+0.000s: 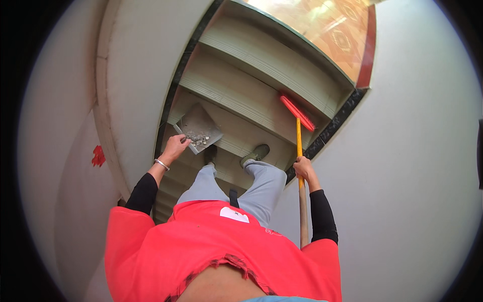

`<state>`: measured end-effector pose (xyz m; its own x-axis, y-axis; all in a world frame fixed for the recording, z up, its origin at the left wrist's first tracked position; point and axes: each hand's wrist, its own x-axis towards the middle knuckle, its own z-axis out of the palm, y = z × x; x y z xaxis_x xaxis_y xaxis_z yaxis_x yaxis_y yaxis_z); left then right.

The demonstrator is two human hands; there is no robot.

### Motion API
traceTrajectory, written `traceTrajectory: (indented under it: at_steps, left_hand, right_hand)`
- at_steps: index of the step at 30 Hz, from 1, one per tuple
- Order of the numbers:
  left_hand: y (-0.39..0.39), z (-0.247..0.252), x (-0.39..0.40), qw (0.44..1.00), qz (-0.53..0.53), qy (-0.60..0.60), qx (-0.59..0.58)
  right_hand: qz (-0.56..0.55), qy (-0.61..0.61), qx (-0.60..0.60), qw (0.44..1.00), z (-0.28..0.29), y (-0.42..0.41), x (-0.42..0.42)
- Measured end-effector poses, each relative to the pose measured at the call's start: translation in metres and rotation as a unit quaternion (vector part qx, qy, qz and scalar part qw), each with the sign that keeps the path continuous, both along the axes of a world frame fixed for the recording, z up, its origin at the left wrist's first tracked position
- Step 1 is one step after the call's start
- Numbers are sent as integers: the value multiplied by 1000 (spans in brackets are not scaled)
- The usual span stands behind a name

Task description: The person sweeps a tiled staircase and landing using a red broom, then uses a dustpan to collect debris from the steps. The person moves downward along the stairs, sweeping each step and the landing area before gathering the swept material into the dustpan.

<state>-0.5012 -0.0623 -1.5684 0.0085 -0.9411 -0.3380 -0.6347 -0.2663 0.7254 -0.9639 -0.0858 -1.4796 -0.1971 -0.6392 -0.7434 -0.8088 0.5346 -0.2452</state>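
Observation:
My right hand (305, 168) is closed around the yellow and wooden handle of a broom (299, 139). The broom's red bristled head (297, 113) rests at the right end of a stair step, near the wall. At the left, my left hand (178, 146) grips the near left edge of a metal dustpan (196, 119), or a handle there that my fingers hide. Grey and whitish debris (200, 139) lies in the pan's near part. The dustpan hangs over the steps just ahead of my left shoe.
Tiled stairs (245, 79) with ribbed edges rise ahead to a glossy patterned floor (328, 26). More steps descend behind my feet. Dark skirting (339, 111) lines the right wall, and a low wall (151, 45) bounds the left. My feet stand on the steps.

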Motion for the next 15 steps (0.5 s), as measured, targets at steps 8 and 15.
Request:
traceTrajectory:
  at_steps: [8, 15]
  left_hand:
    - [7, -17, 31, 999, 21, -31, 21]
    - [11, -15, 41, 999, 37, -6, 21]
  right_hand:
    - [158, -94, 17, 983, -62, -24, 115]
    - [123, -242, 174, 947, 3, 48, 141]
